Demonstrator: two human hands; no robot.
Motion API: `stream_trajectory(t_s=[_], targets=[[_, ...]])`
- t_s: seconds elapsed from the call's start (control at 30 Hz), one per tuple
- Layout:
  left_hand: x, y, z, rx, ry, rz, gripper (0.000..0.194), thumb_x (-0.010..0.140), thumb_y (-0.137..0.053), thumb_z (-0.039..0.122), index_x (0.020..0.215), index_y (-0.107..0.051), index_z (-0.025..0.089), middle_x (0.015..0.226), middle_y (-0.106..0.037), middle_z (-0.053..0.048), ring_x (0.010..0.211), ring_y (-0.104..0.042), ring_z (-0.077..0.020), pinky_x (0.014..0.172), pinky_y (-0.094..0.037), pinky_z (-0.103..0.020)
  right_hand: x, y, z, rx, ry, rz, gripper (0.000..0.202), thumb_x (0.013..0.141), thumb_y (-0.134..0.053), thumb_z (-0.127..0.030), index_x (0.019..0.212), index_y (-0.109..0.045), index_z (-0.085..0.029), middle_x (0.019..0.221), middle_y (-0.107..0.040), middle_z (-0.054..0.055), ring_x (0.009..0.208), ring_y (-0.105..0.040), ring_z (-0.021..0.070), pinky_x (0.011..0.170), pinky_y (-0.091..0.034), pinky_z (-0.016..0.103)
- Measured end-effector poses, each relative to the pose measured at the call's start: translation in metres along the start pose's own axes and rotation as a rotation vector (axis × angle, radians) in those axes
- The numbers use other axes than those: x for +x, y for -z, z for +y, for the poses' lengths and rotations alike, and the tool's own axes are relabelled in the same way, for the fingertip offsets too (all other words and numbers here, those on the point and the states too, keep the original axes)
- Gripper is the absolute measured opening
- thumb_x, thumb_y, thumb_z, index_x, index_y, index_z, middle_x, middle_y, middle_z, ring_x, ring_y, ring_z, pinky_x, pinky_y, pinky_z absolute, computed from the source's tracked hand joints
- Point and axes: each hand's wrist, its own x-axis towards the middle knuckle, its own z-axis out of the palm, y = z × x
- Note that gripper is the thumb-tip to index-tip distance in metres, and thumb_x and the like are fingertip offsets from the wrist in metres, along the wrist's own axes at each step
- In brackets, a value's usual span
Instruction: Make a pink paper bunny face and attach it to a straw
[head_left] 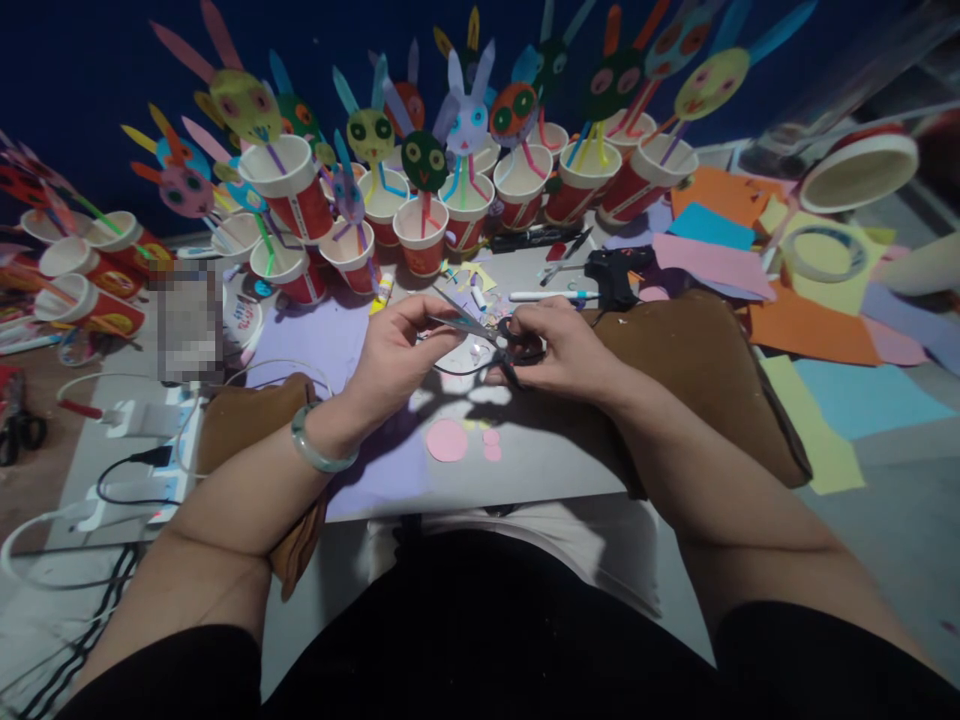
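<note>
Fingers [525, 335] of the right hand [559, 350] are closed through the scissors [495, 340], while a small paper piece [439, 322] is pinched by the left hand [394, 350] above the counter [540, 460].

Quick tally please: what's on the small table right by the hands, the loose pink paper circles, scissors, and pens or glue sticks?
Pink paper circles: 3 (one large, two small)
Scissors: 1, in the right hand, with the left hand at the blades
White marker pen: 1
Glue stick: 1
Total: 6
</note>
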Motion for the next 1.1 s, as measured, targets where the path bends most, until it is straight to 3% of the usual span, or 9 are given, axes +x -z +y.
stream_trajectory(t_s=[0.37, 1.1], targets=[[-0.001, 0.000, -0.002, -0.024, 0.003, 0.011, 0.017, 0.063, -0.083, 0.022, 0.075, -0.071, 0.022, 0.075, -0.072, 0.002, 0.072, -0.064, -0.0108, 0.070, -0.053, -0.024, 0.001, -0.005, 0.001, 0.087, -0.030, -0.002, 0.066, 0.066, -0.076, -0.077, 0.062, -0.039, -0.023, 0.058, -0.045, -0.005, 0.062, -0.035, 0.0127, 0.069, -0.027, 0.030], [-0.001, 0.000, -0.004, -0.007, -0.045, 0.005, 0.020, 0.069, -0.088, 0.032, 0.078, -0.073, 0.022, 0.076, -0.072, 0.002, 0.072, -0.062, -0.0113, 0.073, -0.052, -0.025, 0.004, -0.014, 0.001, 0.149, -0.016, -0.004, 0.068, 0.070, -0.073, -0.078, 0.060, -0.033, -0.024, 0.056, -0.032, -0.008, 0.059, -0.026, 0.0112, 0.060, -0.022, 0.029]])
